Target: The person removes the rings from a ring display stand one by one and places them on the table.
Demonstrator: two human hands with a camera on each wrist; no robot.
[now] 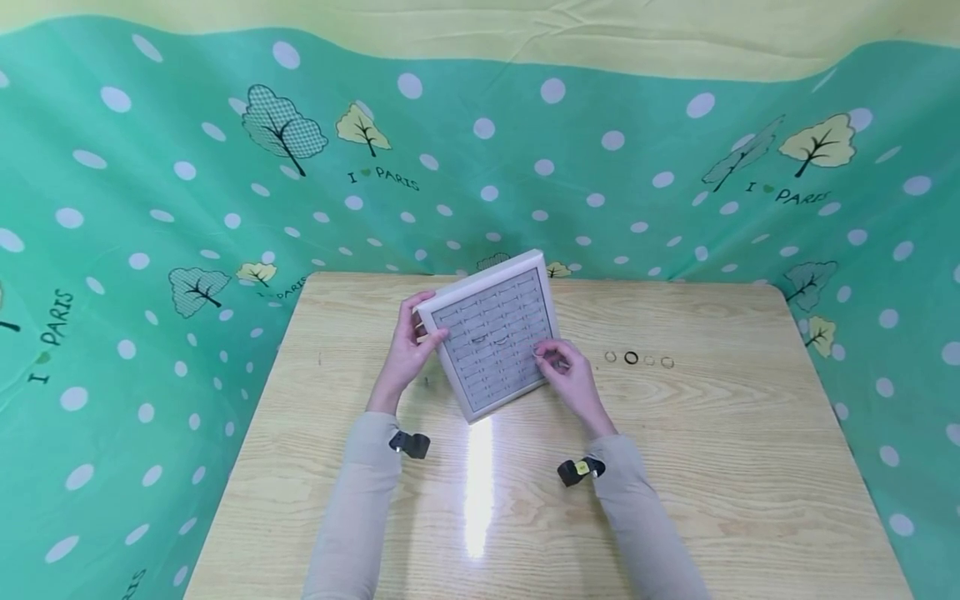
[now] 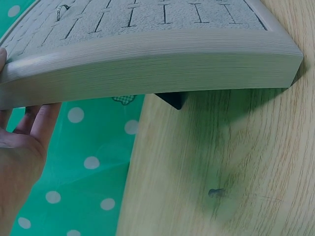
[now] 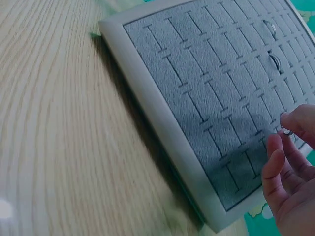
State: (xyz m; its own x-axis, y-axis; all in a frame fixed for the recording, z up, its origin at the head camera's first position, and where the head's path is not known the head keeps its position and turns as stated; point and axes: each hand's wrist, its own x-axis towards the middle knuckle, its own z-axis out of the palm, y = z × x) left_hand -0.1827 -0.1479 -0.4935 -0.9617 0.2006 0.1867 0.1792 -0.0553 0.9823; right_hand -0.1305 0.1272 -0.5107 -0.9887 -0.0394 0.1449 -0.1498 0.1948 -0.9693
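Nearest the head camera are two beige sleeves, each wrist strapped with a small black camera clip, reaching across a pale wood-grain table (image 1: 712,467). Between the hands a square ring display tray (image 1: 491,333) sits tilted, its near corner down towards the table and its far edge raised on a dark prop seen beneath it in the left wrist view. The left hand (image 1: 411,343) grips the tray's left edge, thumb on top and fingers curled under. The right hand (image 1: 564,371) hovers over the tray's right side with fingers bent, pinching a small metallic ring (image 3: 287,131) between thumb and fingertip, just above the slotted surface.

As far as I can judge, the work is partly done: two rings (image 3: 273,61) already stand in slots near the middle of the tray, one is in the fingers, and four loose rings (image 1: 637,359) lie in a row on the table to the right, well apart from the tray.

The tray has a smooth, pale, rounded frame and a grey velvety insert cut with rows of short dark slits. A green polka-dot cloth (image 1: 150,208) printed with trees surrounds the table.
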